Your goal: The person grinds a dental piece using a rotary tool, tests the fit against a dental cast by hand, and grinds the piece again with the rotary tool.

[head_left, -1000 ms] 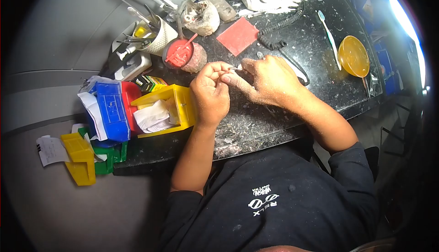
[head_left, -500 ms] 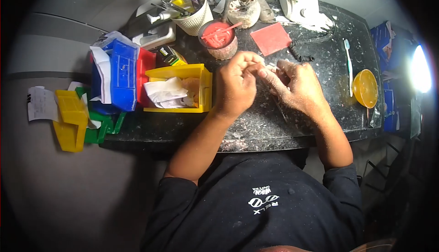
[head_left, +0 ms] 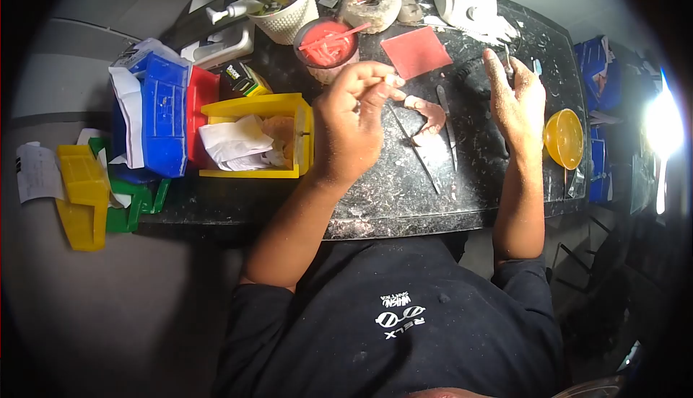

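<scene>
Over the black, dust-flecked bench [head_left: 382, 199], the left hand [head_left: 354, 120] is up, thumb and fingertips pinched together on a small white piece [head_left: 394, 80]. Well apart from it, here's the right hand [head_left: 517, 102], raised too, thumb and fingers closed about a small metal tool [head_left: 507, 59], its lower part hidden in the grip. Down on the bench between them lies a curved pink piece [head_left: 435, 114], just past the left fingertips from where I'm looking, with one slender tool [head_left: 416, 150] slanting near it and another [head_left: 450, 132] on its right. Behind, a flat red sheet [head_left: 416, 51], and beside that a pot [head_left: 319, 71] of red strips [head_left: 325, 43]. Out left, a yellow bin [head_left: 305, 134] holds papers [head_left: 232, 142]; over right, an amber bowl [head_left: 563, 140], with a toothbrush [head_left: 537, 66] partly showing behind the right hand.
</scene>
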{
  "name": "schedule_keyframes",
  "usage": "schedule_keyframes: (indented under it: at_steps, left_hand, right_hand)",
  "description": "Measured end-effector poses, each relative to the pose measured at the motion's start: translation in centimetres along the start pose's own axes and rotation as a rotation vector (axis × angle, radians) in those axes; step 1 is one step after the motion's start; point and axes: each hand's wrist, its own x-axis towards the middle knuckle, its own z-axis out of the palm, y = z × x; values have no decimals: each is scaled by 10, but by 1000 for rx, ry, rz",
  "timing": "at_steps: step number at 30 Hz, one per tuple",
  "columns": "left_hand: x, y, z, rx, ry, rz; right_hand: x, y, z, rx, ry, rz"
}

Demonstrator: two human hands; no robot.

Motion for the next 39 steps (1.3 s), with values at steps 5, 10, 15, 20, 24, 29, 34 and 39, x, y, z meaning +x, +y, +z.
schedule_keyframes:
  at_steps: [5,10,15,20,24,29,34,39]
  left_hand:
    - [-19,0,17,264,-277,15]
    - [-19,-2,20,207,-252,83]
    - [-13,-1,14,131,-134,83]
    - [-16,-5,15,294,-54,128]
    - [-15,-16,17,372,-72,126]
    - [-10,-33,16,409,-248,166]
    - [-4,-47,21,333,-215,4]
    - [-1,-69,35,261,-50,-186]
  right_hand:
    - [4,12,12,-223,-108,-57]
    - [8,22,21,-335,-140,-128]
    - [-2,4,25,-382,-54,-190]
    - [-4,-1,26,-470,-106,-161]
    - [-15,-23,18,-216,60,-324]
    - [-65,-130,10,-43,-266,-793]
    - [-60,-171,55,-217,-554,-1109]
    - [-67,-212,107,-717,-697,-1138]
